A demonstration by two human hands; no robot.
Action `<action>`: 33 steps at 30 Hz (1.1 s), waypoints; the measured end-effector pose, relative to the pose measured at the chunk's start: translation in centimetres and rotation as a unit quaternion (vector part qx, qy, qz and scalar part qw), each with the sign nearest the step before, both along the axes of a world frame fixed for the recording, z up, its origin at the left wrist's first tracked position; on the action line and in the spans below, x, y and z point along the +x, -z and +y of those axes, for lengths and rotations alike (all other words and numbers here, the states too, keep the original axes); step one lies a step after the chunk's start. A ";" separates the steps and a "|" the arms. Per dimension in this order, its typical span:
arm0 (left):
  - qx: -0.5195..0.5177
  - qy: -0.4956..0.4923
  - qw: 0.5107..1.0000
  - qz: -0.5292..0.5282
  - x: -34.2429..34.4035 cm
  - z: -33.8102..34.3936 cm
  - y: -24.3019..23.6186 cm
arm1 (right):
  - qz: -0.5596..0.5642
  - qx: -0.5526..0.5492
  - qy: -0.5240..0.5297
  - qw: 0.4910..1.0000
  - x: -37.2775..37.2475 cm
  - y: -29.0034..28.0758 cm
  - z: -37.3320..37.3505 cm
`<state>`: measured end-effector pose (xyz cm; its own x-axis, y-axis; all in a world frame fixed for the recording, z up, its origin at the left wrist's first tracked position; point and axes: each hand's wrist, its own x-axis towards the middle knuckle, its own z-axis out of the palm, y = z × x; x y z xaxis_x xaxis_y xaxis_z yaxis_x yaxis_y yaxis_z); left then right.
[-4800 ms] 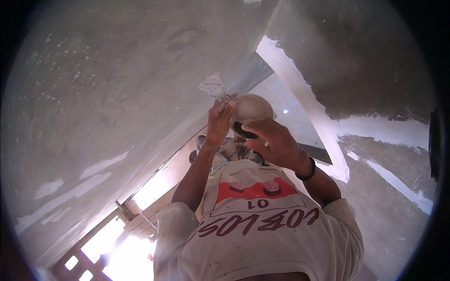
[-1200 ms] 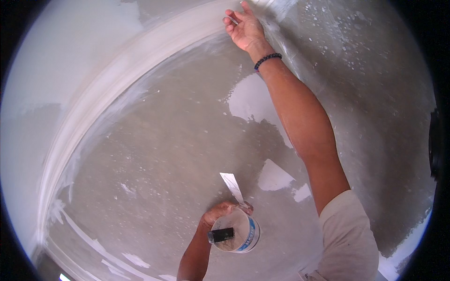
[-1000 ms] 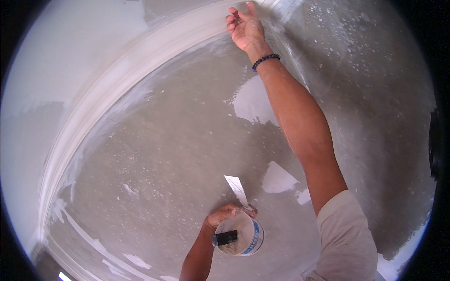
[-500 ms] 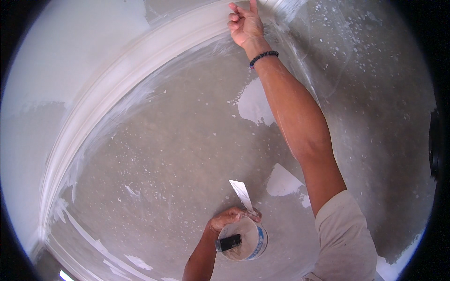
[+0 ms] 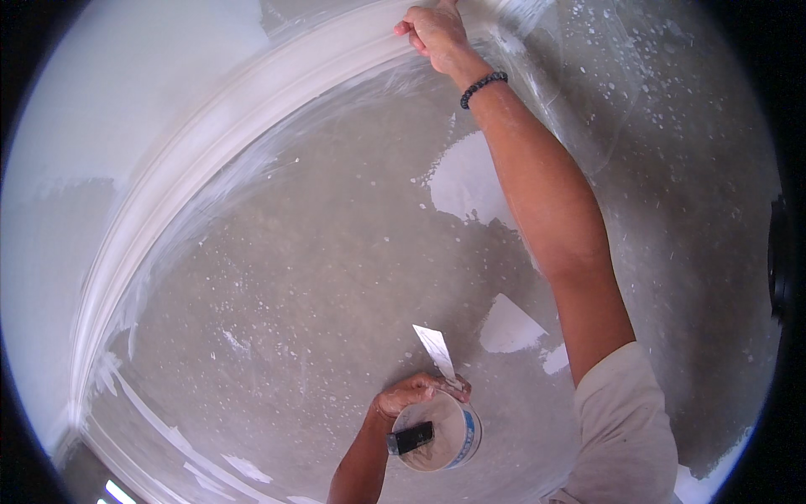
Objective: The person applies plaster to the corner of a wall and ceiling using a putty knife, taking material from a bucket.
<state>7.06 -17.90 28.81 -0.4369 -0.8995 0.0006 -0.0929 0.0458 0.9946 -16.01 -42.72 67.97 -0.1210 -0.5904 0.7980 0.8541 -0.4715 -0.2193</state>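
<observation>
Low in the head view, my left hand (image 5: 411, 393) is closed on the rim of a small white bucket (image 5: 468, 445) with a blue band. The same hand holds a putty knife (image 5: 435, 346), its pale blade pointing up and away. A flat black piece (image 5: 411, 438), perhaps a tool handle, lies across the bucket's near left rim; pale paste coats the inside. My right arm stretches far up, a dark beaded bracelet at the wrist. My right hand (image 5: 437, 35) is at the white cornice moulding (image 5: 227, 105), fingers apart, nothing visible in it. The frame's top edge cuts off some fingertips.
A grey plastered wall (image 5: 319, 235) with white filler patches (image 5: 466, 181) and spatters lies behind my hands. The moulding curves along its top to a corner at lower left. Another speckled wall (image 5: 688, 168) meets it at the right. Bright lights (image 5: 119, 492) show at lower left.
My right hand has turned from showing its palm to showing more of its back, and its wrist has shifted slightly right and up. The left hand, bucket and putty knife have barely moved.
</observation>
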 end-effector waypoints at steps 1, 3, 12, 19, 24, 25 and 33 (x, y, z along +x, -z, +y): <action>-0.003 0.001 1.000 -0.005 0.0 0.1 -0.1 | -0.001 -0.008 0.006 1.000 0.0 0.1 0.0; -0.008 0.004 1.000 -0.016 -0.1 0.1 -0.2 | 0.065 -0.003 0.061 0.996 -0.6 0.5 -0.1; -0.007 0.010 1.000 -0.007 0.1 0.2 0.1 | 0.002 0.033 0.086 0.996 0.3 2.6 -0.1; -0.005 0.001 1.000 0.006 -0.2 0.1 0.2 | 0.014 0.041 0.153 0.987 0.1 2.7 1.1; 0.003 0.011 1.000 0.026 0.0 0.0 0.4 | 0.026 0.038 0.206 0.978 0.0 2.6 1.3; -0.001 0.018 1.000 0.024 0.0 -0.1 0.5 | 0.036 0.043 0.226 0.972 -0.2 2.6 1.3; -0.040 0.044 0.998 -0.013 -0.1 -0.2 0.2 | 0.096 0.015 0.378 0.921 -0.4 2.7 -0.6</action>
<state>6.99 -18.14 28.63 -0.5150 -0.8552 0.0583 -0.1101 0.1334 0.9849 -16.42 -43.30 65.22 -0.3653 -0.4173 0.8321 0.2290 -0.9067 -0.3542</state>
